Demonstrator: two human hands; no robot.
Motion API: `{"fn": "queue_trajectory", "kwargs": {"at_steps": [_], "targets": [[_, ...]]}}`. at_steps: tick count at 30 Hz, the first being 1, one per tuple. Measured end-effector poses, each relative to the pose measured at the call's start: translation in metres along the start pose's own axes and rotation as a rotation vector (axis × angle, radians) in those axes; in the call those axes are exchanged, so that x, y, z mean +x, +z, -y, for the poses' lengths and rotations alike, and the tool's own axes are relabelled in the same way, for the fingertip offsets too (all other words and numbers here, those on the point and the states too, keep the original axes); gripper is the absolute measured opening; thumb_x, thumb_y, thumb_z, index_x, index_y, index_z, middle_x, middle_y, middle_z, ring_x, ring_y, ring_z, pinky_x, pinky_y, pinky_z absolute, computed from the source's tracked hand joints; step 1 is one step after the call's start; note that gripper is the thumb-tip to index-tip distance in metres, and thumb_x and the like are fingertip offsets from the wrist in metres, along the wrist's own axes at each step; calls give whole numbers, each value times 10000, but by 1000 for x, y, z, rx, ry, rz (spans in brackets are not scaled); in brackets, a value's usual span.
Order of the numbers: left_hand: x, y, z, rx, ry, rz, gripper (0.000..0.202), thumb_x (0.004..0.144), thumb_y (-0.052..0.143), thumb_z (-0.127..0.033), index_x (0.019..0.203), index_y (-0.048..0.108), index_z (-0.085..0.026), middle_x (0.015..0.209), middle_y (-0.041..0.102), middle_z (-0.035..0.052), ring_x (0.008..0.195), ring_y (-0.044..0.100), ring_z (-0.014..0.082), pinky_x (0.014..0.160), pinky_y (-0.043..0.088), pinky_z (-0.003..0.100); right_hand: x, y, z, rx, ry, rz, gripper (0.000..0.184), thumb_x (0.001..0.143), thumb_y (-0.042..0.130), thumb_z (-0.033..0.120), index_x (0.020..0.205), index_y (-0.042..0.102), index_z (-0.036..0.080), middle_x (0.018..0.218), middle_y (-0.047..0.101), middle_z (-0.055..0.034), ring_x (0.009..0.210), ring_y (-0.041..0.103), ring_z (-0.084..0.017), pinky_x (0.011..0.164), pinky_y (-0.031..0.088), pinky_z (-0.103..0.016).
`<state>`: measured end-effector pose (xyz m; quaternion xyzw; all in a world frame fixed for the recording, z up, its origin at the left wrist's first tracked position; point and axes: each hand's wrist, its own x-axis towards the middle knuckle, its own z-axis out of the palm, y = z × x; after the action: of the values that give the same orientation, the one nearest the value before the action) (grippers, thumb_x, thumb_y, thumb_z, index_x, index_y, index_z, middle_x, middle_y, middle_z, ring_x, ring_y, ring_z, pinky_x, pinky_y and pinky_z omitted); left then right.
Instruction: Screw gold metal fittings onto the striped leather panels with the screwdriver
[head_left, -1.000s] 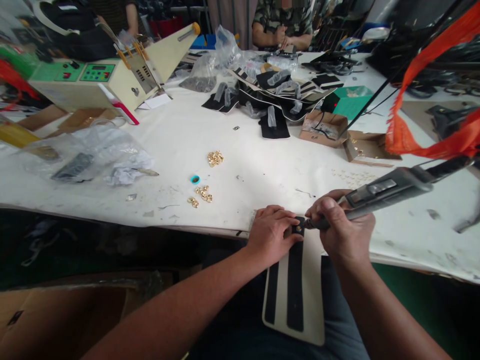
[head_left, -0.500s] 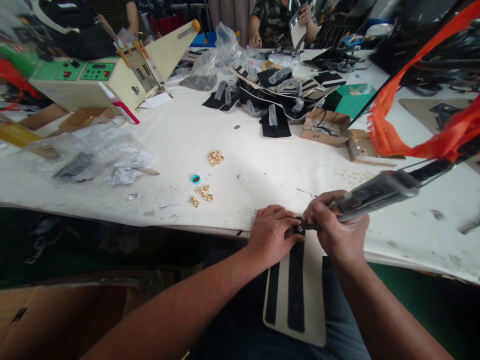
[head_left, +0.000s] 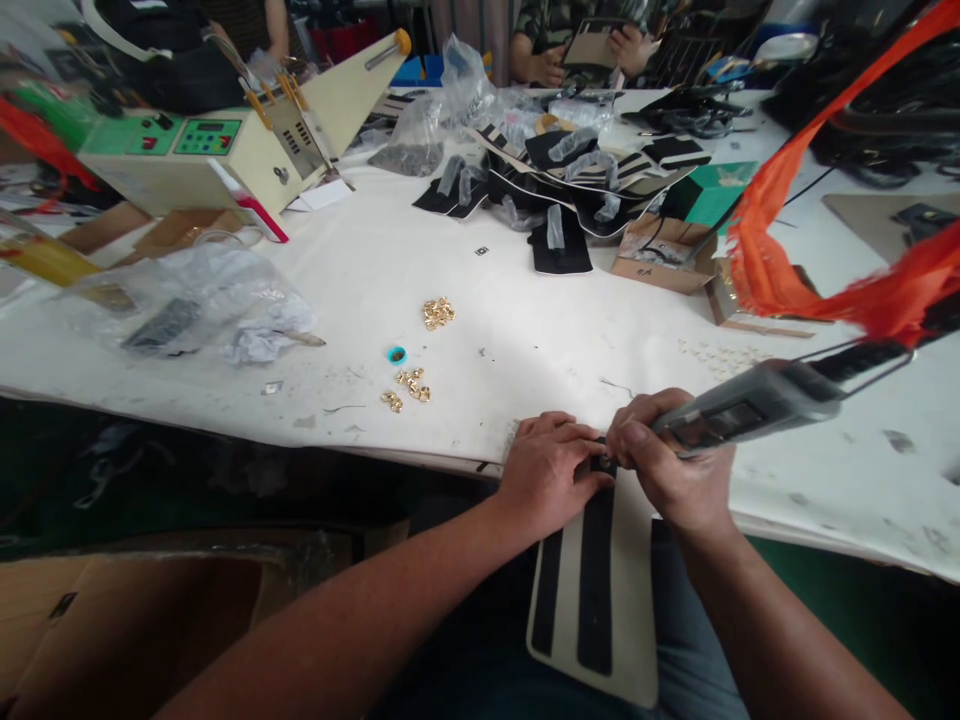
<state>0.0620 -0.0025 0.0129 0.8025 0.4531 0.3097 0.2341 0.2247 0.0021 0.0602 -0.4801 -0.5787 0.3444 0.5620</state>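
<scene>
My right hand is wrapped round a grey electric screwdriver, which slants down to the left; its tip is hidden by my fingers. Under it lies the top end of a beige panel with black stripes, which hangs over the table's edge above my lap. My left hand holds this panel end against the edge, thumb and fingers either side of a small shiny fitting on the black stripe. Gold-coloured metal pieces lie in small heaps farther off, beside a blue round cap.
A heap of black and striped panels covers the table's back middle. Small cardboard boxes stand at right, a cream machine and plastic bag at left. Orange cloth hangs by the screwdriver. Across the table a person holds a panel.
My view has shifted slightly. The screwdriver has tilted a little flatter, and both hands stay at the panel's top end. Across the table, the person has turned the panel and holds it with both hands.
</scene>
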Motion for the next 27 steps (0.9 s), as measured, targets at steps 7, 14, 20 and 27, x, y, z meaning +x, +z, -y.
{"fn": "queue_trajectory", "kwargs": {"at_steps": [7,14,20,27], "targets": [[0,0,1,9,5,4,211,884,867,-308,1076,780,-300,1221,802,-35,1298,613,277,1048,449,485,3,1,0,44,19,112,237,861,765,364,738,604,241,626,589,13,552,561,-173,542,514,-344],[-1,-1,1,6,11,-14,214,891,856,-298,1089,775,-297,1226,797,-29,1288,615,276,1038,459,487,3,1,3,40,66,103,332,864,806,472,755,583,251,651,599,3,594,556,-187,566,515,-355],[-1,-1,0,18,13,-13,345,791,957,-320,1090,791,-276,1246,798,5,1271,627,303,1047,474,501,0,2,-3,221,102,3,509,825,827,677,806,637,206,655,591,-4,578,555,-178,529,463,-314],[0,1,-1,6,7,-29,319,792,959,-311,1067,813,-243,1225,807,33,1241,640,303,1043,470,502,-21,-51,25,143,97,-453,534,851,788,700,983,660,199,684,618,1,586,588,-179,541,518,-296]]}}
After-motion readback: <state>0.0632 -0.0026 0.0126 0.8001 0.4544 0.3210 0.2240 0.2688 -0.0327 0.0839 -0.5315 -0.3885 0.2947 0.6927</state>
